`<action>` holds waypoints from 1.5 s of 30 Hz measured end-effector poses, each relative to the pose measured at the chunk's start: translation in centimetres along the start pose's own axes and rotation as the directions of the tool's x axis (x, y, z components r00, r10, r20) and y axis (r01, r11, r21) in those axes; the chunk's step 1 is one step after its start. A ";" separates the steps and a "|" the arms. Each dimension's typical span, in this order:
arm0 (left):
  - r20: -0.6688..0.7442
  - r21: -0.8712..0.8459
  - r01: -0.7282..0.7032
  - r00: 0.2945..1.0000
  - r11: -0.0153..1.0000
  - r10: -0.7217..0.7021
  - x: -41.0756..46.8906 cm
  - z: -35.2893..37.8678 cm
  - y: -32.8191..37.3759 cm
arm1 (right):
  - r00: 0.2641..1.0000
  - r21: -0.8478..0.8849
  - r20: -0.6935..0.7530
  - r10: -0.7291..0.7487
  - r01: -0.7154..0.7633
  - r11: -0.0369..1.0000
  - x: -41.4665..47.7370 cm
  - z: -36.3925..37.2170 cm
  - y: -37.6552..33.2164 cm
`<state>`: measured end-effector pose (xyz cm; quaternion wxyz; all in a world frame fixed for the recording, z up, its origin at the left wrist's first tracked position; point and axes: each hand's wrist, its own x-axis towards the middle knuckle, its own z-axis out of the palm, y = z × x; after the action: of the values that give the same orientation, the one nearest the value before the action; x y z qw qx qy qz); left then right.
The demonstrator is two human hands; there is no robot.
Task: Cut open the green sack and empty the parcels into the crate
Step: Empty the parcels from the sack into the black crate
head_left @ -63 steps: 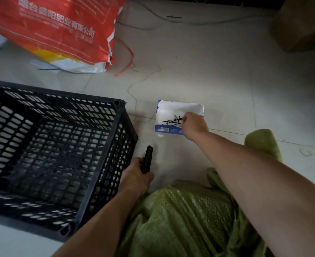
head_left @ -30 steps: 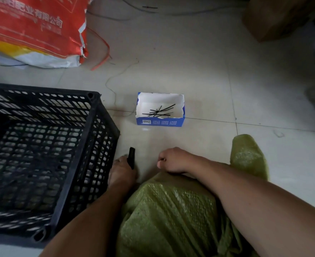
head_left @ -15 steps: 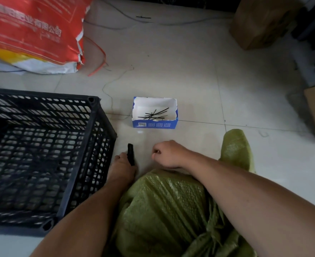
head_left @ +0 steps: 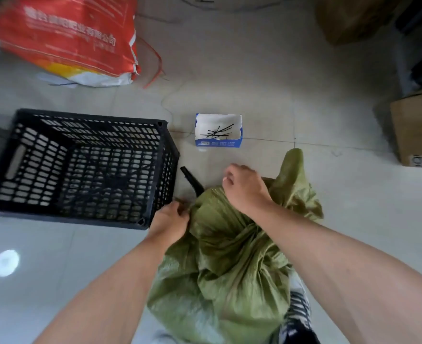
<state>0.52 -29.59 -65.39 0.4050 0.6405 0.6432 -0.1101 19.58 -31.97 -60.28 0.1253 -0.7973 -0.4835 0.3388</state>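
Note:
The green woven sack (head_left: 224, 256) sits bunched on the floor in front of me. My left hand (head_left: 170, 219) grips a fold of fabric on its left side, close to the crate's near corner. At the sack's top edge my right hand (head_left: 244, 187) has its fingers curled into the cloth. A black cutter (head_left: 190, 180) lies on the floor between crate and sack, apart from both hands, its lower end hidden by the sack. The black plastic crate (head_left: 166, 155) stands to the left with nothing inside. No parcels show.
A small blue and white box (head_left: 218, 144) holding black cable ties sits just beyond the sack. A red printed sack (head_left: 68, 38) lies at the far left. Cardboard boxes stand at the right edge (head_left: 418, 130) and the top right (head_left: 354, 18).
My left hand let go of the black cutter, which now lies on the floor, and took hold of the sack's side. My right hand moved onto the sack's top.

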 end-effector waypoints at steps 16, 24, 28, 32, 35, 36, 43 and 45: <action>0.139 -0.009 0.242 0.961 0.970 -0.238 -10.9 0.1 -4.1 | 0.525 0.336 0.151 0.838 -0.825 0.456 -10.9 0.8 1.4; 0.090 0.058 0.301 0.948 0.952 -0.306 -10.0 4.2 -6.4 | 0.545 0.423 0.204 0.813 -0.799 0.429 -9.4 3.5 3.1; 0.102 0.059 0.282 0.952 0.957 -0.287 -10.6 3.3 -5.9 | 0.615 0.328 0.100 0.782 -0.762 0.558 -10.0 2.6 2.9; 0.158 -0.100 0.257 0.958 0.961 -0.239 -12.8 1.4 -4.4 | 0.755 0.334 -0.057 0.654 -0.603 0.725 -11.5 -0.8 1.7; 0.186 -0.161 0.208 0.966 0.965 -0.177 -15.4 -0.1 -2.2 | 0.835 0.527 -0.099 0.541 -0.417 0.740 -13.9 -3.3 -0.2; 0.173 -0.175 0.191 0.972 0.966 -0.161 -16.2 -0.4 -1.5 | 0.856 0.541 -0.081 0.511 -0.392 0.744 -14.9 -3.9 -0.8; 0.169 -0.371 0.151 0.981 0.917 -0.093 -21.2 -5.9 3.8 | 0.968 0.298 -0.009 0.252 -0.238 0.924 -19.5 -9.9 -4.5; 0.169 -0.460 0.157 0.982 0.874 -0.087 -22.3 -7.8 5.5 | 0.987 0.119 0.053 0.149 -0.155 0.981 -20.4 -11.3 -5.7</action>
<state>-0.73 -40.00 -43.51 0.5858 0.4712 0.6591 -0.0215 16.98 -45.13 -40.36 0.1374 -0.8150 -0.4021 0.3939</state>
